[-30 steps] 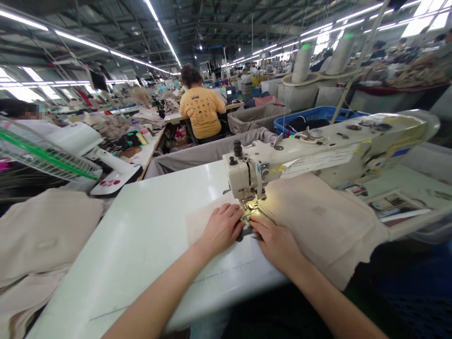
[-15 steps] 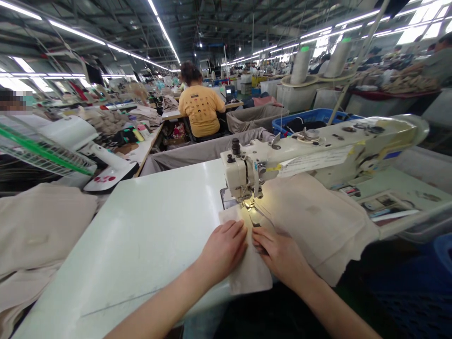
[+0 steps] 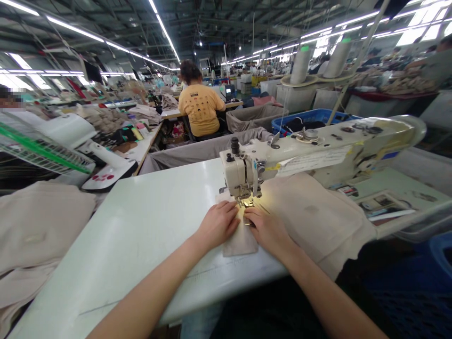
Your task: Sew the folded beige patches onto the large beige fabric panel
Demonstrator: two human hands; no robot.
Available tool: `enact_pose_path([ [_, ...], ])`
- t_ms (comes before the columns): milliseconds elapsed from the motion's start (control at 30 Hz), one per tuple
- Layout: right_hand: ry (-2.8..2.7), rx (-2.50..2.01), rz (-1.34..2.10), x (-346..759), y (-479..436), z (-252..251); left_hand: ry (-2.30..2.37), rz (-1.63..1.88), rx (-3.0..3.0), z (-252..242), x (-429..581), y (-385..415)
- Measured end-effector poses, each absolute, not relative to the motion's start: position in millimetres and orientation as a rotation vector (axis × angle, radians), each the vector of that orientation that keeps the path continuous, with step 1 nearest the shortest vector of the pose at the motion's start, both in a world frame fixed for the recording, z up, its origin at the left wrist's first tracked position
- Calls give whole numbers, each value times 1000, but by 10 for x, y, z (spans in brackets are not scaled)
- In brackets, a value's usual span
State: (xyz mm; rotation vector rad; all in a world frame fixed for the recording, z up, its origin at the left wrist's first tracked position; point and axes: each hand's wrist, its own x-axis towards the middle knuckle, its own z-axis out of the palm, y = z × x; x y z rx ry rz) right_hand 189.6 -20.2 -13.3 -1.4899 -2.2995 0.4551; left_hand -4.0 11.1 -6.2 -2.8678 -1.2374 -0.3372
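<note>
Fabric [image 3: 240, 245] lies at the sewing machine [image 3: 237, 174]; left hand [image 3: 219, 223] rests on it, loosely open; right hand [image 3: 266, 229], half curled, sits by the presser foot [image 3: 249, 203], hold unclear.

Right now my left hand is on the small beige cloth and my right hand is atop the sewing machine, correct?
Not quite: the head view shows your right hand down by the lit presser foot, not atop the sewing machine. Your left hand is on the small beige cloth.
</note>
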Motion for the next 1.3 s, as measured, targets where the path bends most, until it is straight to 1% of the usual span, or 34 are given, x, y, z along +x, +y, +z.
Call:
enact_pose_path([
  [100,-2231,-1538,426,1927,-297,-128,-1244,-351,-2862,-86,-53,116],
  [233,-2127,-1637,255,2012,-555,-231,-1226,-417,-2852,-160,-89,41],
  [433,-2165,-1578,86,2053,-721,-455,-1185,-457,-2868,-225,-112,-9],
  [933,-2132,-1497,64,2061,-703,-558,-1193,-478,-2867,-256,-117,0],
  [1300,-2136,-1514,74,2052,-706,-524,-1155,-505,-2893,-255,-140,3],
])
